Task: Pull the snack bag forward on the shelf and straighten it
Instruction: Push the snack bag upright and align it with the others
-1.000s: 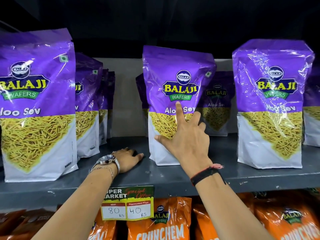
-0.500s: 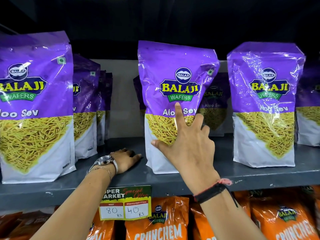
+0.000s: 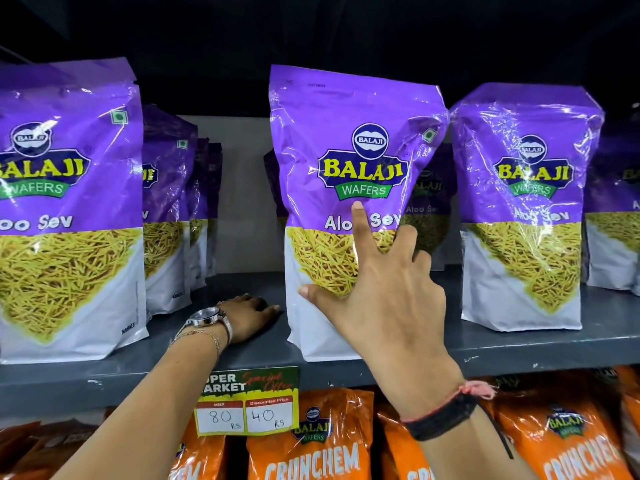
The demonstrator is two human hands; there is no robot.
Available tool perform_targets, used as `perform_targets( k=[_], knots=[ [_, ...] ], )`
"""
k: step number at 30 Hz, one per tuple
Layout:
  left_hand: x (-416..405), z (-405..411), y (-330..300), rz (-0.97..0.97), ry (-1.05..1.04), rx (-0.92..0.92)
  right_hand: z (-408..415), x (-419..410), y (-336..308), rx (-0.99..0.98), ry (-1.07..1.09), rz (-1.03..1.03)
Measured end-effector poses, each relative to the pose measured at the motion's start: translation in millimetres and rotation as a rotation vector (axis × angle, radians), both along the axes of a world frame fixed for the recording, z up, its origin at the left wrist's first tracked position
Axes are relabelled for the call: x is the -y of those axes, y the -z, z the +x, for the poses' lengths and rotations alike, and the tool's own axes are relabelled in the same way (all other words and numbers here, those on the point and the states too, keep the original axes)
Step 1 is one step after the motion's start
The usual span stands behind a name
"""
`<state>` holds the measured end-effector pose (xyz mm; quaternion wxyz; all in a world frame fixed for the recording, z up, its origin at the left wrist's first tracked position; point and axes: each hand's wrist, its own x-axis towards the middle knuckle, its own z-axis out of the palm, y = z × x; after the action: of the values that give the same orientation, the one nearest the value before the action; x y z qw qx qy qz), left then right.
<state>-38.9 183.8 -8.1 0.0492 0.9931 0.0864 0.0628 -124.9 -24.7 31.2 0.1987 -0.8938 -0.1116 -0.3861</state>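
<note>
The purple Balaji Aloo Sev snack bag (image 3: pixel 346 133) stands upright in the middle of the grey shelf (image 3: pixel 519 346), its base close to the front edge. My right hand (image 3: pixel 388 306) is on its lower front. The thumb is spread to the left, the index finger points up over the lettering, and the other fingers curl around the bag's right edge. My left hand (image 3: pixel 247 318), with a watch on its wrist, rests palm down on the shelf just left of the bag and holds nothing.
Matching purple bags stand at the left (image 3: pixel 65 202) and right (image 3: pixel 526 202), with more behind them deeper on the shelf. A price tag (image 3: pixel 247 400) hangs on the shelf's front edge. Orange Crunchem bags (image 3: pixel 311 448) fill the shelf below.
The middle bag has come forward toward the shelf's front edge with my right hand on it. My left hand has stayed on the shelf.
</note>
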Motion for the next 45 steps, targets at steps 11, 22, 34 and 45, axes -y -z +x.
perform_targets(
  k=[11,22,34,45],
  knots=[
    [3.5,-3.5,-2.3,-0.028,-0.009,0.013,-14.1,8.3,1.9,-0.057,-0.077,-0.011],
    [2.0,-1.7,-1.0,0.012,0.010,-0.022,8.5,6.8,10.2,-0.090,-0.209,0.034],
    [4.3,-5.3,-1.1,-0.011,-0.003,-0.017,28.5,-5.1,11.9,-0.063,-0.174,0.043],
    [4.4,-7.3,-2.3,-0.005,-0.010,-0.006,29.7,-6.5,15.8,-0.017,-0.133,0.037]
  ],
)
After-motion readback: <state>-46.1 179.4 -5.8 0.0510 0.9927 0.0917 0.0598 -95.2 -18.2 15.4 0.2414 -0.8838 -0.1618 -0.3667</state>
